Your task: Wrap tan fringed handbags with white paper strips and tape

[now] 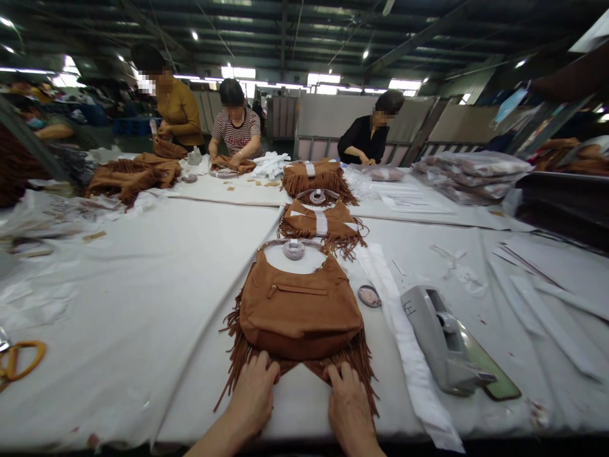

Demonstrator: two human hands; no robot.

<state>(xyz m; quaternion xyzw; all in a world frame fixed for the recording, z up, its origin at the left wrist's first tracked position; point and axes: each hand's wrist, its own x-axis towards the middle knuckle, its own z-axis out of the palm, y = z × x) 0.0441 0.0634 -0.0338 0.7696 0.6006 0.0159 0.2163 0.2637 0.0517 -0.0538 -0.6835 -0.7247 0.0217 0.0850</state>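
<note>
A brown suede-like handbag lies flat on the table in front of me, zip pocket facing up, with its wrapped strap at the far end. Long fringe spreads out from its sides and lower edge. My left hand has its fingers curled on the fringe at the lower left. On the lower right my right hand grips the fringe in the same way, the fingertips partly hidden. Between the hands the fringe parts in a pointed gap over the white table cover.
More fringed bags lie in line beyond mine. To the right are a tape dispenser, a white paper strip and a small round roll. Yellow-handled scissors lie at left. Several people work across the table.
</note>
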